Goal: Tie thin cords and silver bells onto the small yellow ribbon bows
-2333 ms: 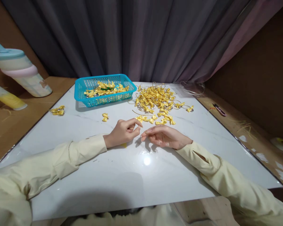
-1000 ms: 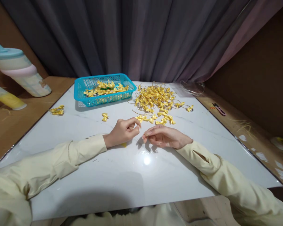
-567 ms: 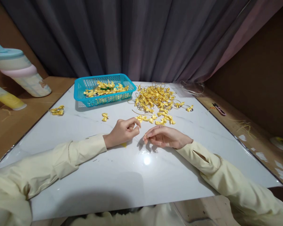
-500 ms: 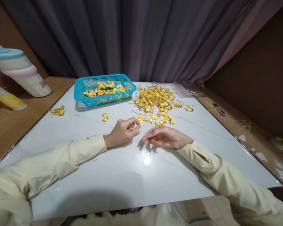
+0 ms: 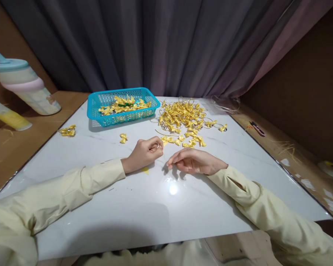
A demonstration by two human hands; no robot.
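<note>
My left hand point(image 5: 144, 154) is closed in a pinch above the middle of the white table point(image 5: 122, 214). Whatever its fingertips hold is too small to make out. Just to the right, my right hand point(image 5: 195, 161) has its fingers curved, thumb and fingertips drawn together; anything between them cannot be made out. A small gap separates the two hands. Beyond them lies a heap of yellow ribbon bows point(image 5: 181, 114) with thin cords and small silvery bells. One single bow point(image 5: 123, 138) rests behind my left hand, and a flat yellow scrap point(image 5: 145, 170) lies beside its wrist.
A blue perforated basket point(image 5: 123, 120) holding more bows stands at the back. A small bow bundle point(image 5: 67, 130) lies at the left. Further left are a tumbler with a straw point(image 5: 30, 90) and a clear-and-yellow tube point(image 5: 11, 116). Dark-and-pink snips point(image 5: 257, 128) lie at the right.
The fingertips of both hands have shifted very slightly left. The bows, the basket and everything else on the table stay as they were.
</note>
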